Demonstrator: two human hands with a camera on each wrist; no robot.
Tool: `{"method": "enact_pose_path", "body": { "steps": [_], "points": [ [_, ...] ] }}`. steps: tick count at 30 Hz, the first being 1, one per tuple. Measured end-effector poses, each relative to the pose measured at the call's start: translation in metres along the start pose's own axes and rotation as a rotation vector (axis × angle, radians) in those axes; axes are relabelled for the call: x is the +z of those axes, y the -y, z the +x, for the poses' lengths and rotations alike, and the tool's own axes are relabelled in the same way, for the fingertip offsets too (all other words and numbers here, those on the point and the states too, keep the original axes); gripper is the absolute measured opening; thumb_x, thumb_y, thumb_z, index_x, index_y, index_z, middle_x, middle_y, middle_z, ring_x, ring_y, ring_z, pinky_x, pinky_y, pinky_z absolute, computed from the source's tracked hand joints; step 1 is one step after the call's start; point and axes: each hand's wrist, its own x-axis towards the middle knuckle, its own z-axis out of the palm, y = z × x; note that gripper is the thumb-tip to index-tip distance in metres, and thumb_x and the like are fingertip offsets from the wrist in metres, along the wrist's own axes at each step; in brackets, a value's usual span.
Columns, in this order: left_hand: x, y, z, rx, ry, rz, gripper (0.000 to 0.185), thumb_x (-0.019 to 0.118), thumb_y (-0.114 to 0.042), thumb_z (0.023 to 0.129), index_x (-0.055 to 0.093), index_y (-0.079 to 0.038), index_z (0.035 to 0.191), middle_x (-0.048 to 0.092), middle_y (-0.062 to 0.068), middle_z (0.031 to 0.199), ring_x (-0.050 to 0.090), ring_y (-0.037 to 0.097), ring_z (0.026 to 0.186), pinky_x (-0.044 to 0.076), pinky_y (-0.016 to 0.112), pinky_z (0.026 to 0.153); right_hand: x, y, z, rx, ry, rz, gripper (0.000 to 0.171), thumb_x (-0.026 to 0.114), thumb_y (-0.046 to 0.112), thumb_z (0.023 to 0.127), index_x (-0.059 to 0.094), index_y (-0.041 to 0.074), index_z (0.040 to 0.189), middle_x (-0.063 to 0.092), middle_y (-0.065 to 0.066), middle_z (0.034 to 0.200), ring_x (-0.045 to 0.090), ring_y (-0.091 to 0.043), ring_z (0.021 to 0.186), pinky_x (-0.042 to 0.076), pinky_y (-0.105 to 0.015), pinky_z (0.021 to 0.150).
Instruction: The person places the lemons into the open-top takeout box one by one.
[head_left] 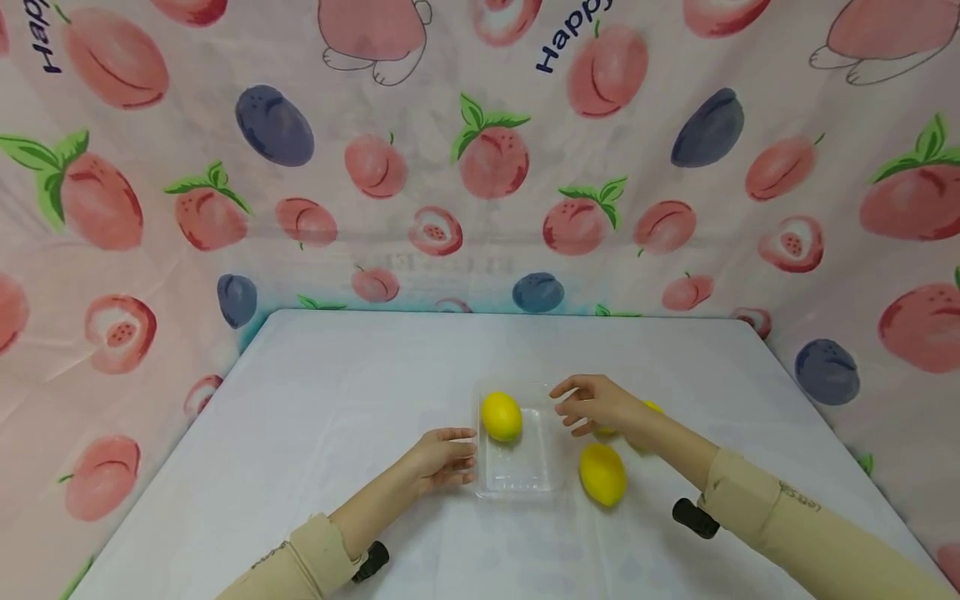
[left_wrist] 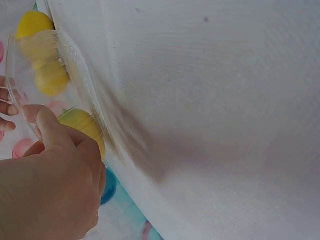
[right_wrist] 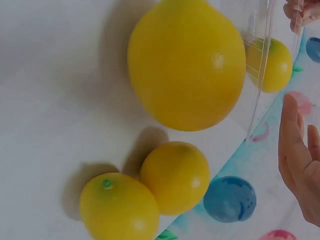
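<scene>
A clear plastic box [head_left: 517,483] stands on the table with one lemon [head_left: 501,417] in its far left part. My left hand [head_left: 438,460] is at the box's left side; in the left wrist view the thumb and fingers [left_wrist: 46,122] pinch its rim. Just past the box's right side hovers my right hand [head_left: 596,404], fingers loosely bent and nothing in them. Below it, a lemon [head_left: 602,474] lies on the table. Two more lemons, one nearer [right_wrist: 120,207] and one beside it [right_wrist: 175,177], show whole or nearly so in the right wrist view; the right hand and forearm partly hide them from the head.
The white tabletop [head_left: 300,400] carries all these things. A fruit-printed cloth [head_left: 420,167] hangs behind the table and at both sides. Dark wrist-camera pieces [head_left: 696,518] sit under both sleeves.
</scene>
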Motion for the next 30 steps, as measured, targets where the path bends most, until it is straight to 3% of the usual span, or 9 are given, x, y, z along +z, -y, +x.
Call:
{"method": "enact_pose_path", "body": {
  "steps": [8, 14, 22, 30],
  "points": [
    [0.000, 0.000, 0.000, -0.005, 0.000, 0.005, 0.034, 0.055, 0.000, 0.092, 0.051, 0.002, 0.126, 0.053, 0.002, 0.080, 0.054, 0.010, 0.066, 0.057, 0.024, 0.062, -0.013, -0.013, -0.016, -0.005, -0.018, -0.046, 0.036, 0.060, 0.017, 0.092, 0.053, -0.006, 0.119, 0.062, -0.017, 0.099, 0.061, -0.020, 0.083, 0.056, -0.042, 0.082],
    [0.000, 0.000, 0.001, -0.002, -0.002, 0.003, 0.034, 0.055, 0.000, 0.092, 0.051, 0.002, 0.125, 0.054, 0.002, 0.080, 0.054, 0.010, 0.065, 0.057, 0.024, 0.061, -0.024, -0.025, -0.026, -0.004, -0.030, -0.024, 0.037, 0.060, 0.016, 0.092, 0.053, -0.008, 0.119, 0.058, -0.023, 0.105, 0.062, -0.026, 0.090, 0.056, -0.043, 0.083],
    [0.001, -0.001, 0.001, -0.009, -0.007, 0.007, 0.033, 0.055, 0.000, 0.092, 0.051, 0.002, 0.125, 0.054, 0.002, 0.080, 0.054, 0.010, 0.066, 0.057, 0.024, 0.061, -0.032, -0.038, -0.040, 0.017, -0.042, -0.119, 0.036, 0.063, 0.019, 0.090, 0.056, -0.007, 0.114, 0.059, -0.011, 0.097, 0.059, -0.021, 0.085, 0.057, -0.042, 0.081],
    [0.002, -0.001, -0.001, -0.013, -0.005, 0.018, 0.036, 0.054, 0.000, 0.092, 0.048, 0.004, 0.128, 0.053, 0.001, 0.079, 0.053, 0.009, 0.065, 0.056, 0.023, 0.060, -0.034, -0.048, -0.048, 0.012, -0.052, -0.129, 0.035, 0.063, 0.019, 0.090, 0.056, -0.006, 0.114, 0.059, -0.011, 0.100, 0.056, -0.019, 0.086, 0.058, -0.036, 0.076]
  ]
}}
